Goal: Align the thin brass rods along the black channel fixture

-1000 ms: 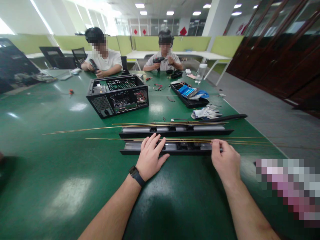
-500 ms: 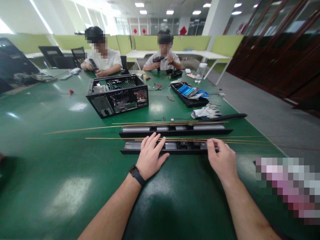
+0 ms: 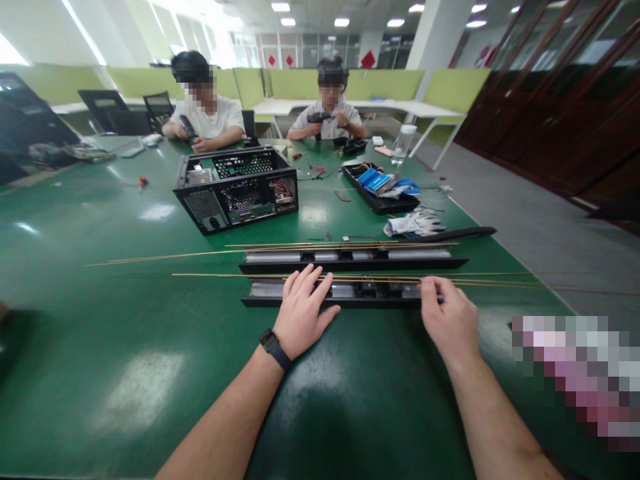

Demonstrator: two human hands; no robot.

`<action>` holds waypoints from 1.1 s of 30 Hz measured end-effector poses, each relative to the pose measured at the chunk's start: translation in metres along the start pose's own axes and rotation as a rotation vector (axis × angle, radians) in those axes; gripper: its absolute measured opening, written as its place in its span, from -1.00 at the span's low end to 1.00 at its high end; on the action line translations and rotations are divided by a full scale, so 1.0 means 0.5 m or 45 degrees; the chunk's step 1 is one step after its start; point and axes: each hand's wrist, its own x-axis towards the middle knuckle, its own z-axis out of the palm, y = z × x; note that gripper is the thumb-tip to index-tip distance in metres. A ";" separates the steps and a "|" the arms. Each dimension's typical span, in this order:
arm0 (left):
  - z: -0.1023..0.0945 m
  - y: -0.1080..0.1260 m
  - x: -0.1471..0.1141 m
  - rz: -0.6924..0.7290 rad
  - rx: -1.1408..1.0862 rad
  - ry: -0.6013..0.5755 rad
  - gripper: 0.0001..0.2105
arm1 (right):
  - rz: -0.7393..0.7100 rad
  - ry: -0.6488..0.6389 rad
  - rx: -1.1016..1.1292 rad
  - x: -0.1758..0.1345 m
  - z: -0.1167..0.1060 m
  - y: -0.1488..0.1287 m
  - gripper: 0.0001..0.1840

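A long black channel-shaped strip point(image 3: 265, 303) lies crosswise in front of me, with small black blocks inside it. Thin golden rods point(image 3: 200, 275) run along its length and stick out past both ends. My left hand point(image 3: 303, 310), a watch on its wrist, rests flat over the strip and rods with the fingers spread. Near the strip's right end, my right hand point(image 3: 450, 317) pinches at the thin golden rods between thumb and fingers; how many it grips I cannot tell. Just beyond lies a second black strip point(image 3: 425, 265) with more golden rods on it.
An open black computer case point(image 3: 240, 193) stands at the back left. Behind the strips to the right are a black tray point(image 3: 373, 200), a glove point(image 3: 415, 223) and a clear bottle point(image 3: 403, 143). Two people work across the green table point(image 3: 125, 360), one holding a drill point(image 3: 317, 118).
My right hand has slid slightly to the right along the rods. The left hand stays spread on the near strip.
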 end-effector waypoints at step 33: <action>-0.003 0.001 0.003 0.004 -0.010 -0.025 -0.45 | 0.238 0.079 -0.140 0.013 0.010 0.036 -0.48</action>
